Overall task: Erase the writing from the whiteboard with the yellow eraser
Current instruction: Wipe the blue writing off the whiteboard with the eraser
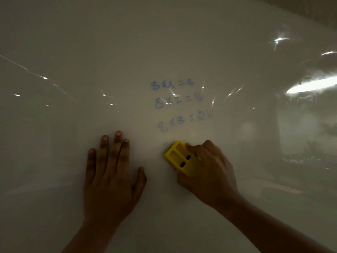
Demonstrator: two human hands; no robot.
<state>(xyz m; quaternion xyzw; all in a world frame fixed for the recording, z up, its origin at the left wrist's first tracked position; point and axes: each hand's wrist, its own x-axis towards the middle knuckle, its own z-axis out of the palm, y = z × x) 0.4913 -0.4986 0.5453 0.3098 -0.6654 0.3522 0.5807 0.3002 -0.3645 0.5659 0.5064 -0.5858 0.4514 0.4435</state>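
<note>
A glossy whiteboard (91, 52) fills almost the whole view. Three lines of faint blue writing (179, 104) sit near its middle: "8x1=8", "8x2=16" and "8x3=24", each a little smudged. Just below the lowest line lies the yellow eraser (179, 157), pressed against the board, with my right hand (209, 170) shut on its right side. My left hand (111, 172) lies flat on the board to the left of the eraser, fingers spread and holding nothing.
Bright reflections of ceiling lights (310, 85) streak the right side of the board, and small glints dot the left. A darker strip shows at the top right corner (313, 8), beyond the board's edge.
</note>
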